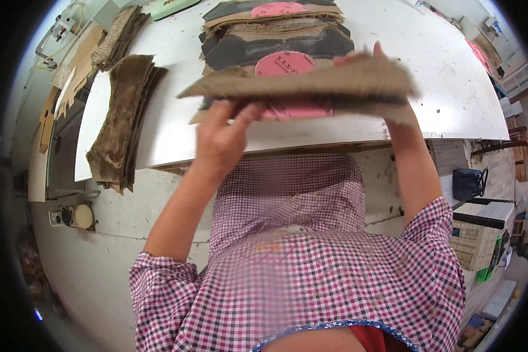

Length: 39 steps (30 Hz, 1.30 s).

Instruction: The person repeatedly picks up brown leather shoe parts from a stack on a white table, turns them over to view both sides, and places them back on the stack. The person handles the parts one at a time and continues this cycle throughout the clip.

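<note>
A long brown plush-like fabric piece [311, 79], blurred by motion, hangs level just above the table's near edge. My right hand [398, 110] grips its right end, mostly hidden behind the cloth, with fingertips showing over the top edge. My left hand [223, 138] has its fingers curled at the lower left edge, closed on the cloth. Beneath the piece shows a dark layer and part of a pink printed patch [299, 110]. Just beyond lie stacked dark grey and tan fabric pieces [234, 54], with a pink oval patch [284, 63] on top.
On the white table [176, 126], a bundle of brown plush pieces [120, 120] overhangs the left edge. Another bundle [117, 38] lies behind it, near a pale green tray [170, 7]. A dark handbag [469, 183] and a cream crate [472, 243] are to the right.
</note>
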{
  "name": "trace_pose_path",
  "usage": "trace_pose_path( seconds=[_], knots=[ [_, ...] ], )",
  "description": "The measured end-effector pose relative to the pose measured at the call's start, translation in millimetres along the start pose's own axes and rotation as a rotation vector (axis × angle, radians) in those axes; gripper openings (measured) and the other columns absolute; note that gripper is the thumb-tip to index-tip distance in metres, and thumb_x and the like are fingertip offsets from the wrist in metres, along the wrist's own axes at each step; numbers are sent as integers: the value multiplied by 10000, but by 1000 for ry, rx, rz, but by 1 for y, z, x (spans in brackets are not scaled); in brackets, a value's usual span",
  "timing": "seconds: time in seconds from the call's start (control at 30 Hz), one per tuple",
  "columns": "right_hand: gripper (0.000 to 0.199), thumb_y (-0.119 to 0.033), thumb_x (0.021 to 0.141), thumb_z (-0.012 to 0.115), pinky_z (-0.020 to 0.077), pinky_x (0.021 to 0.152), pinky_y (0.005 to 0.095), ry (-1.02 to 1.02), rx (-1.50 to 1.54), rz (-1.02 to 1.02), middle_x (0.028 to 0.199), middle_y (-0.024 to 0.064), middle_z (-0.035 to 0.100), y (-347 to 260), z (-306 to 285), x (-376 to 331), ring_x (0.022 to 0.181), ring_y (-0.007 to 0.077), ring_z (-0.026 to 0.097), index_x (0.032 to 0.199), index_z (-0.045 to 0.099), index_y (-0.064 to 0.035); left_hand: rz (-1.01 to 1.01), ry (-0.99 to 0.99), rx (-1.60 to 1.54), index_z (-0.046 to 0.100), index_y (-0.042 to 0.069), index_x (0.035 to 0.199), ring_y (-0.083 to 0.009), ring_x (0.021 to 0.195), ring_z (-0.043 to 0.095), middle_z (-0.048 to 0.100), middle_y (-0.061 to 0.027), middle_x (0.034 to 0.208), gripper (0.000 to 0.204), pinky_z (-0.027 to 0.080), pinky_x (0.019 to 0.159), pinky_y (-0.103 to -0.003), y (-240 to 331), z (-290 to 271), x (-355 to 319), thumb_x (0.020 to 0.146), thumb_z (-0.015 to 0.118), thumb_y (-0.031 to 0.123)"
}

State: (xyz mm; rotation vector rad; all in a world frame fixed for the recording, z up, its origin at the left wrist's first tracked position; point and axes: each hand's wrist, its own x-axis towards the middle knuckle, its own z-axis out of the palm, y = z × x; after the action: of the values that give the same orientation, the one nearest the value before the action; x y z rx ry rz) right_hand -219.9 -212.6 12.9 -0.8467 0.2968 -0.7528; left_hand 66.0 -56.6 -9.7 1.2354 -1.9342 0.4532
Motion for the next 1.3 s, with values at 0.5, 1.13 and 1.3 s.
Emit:
trace_pose_path(
  seconds=[0.5, 1.13, 1.3],
  knots=[
    [380, -267, 984, 489, 319, 1107, 407, 8, -1940, -252, 1364, 152, 520, 104, 28, -30, 1304, 282, 443, 1309, 546, -79, -386, -534, -286, 596, 16, 1191, -343, 1050, 575, 600, -211, 1122, 406, 452, 922, -387, 45, 25, -45, 898, 638, 294],
    [511, -452, 971, 480, 87, 1152, 571, 153, -1955, -158, 1497, 238, 314, 134, 51, -49, 1423, 417, 209, 1366, 512, -130, -939, -401, -167, 572, -13, 894, -305, 806, 617, 636, -160, 886, 181, 485, 741, -394, -44, 39, -18, 850, 648, 145],
    [605, -464, 987, 433, 104, 1164, 533, 172, -1757, -128, 1494, 239, 317, 122, 53, -47, 1422, 389, 233, 1408, 417, -30, -911, -316, -186, 581, 43, 1093, -262, 823, 621, 637, -119, 920, 225, 495, 751, -376, -36, 38, -24, 875, 625, 75]
  ],
)
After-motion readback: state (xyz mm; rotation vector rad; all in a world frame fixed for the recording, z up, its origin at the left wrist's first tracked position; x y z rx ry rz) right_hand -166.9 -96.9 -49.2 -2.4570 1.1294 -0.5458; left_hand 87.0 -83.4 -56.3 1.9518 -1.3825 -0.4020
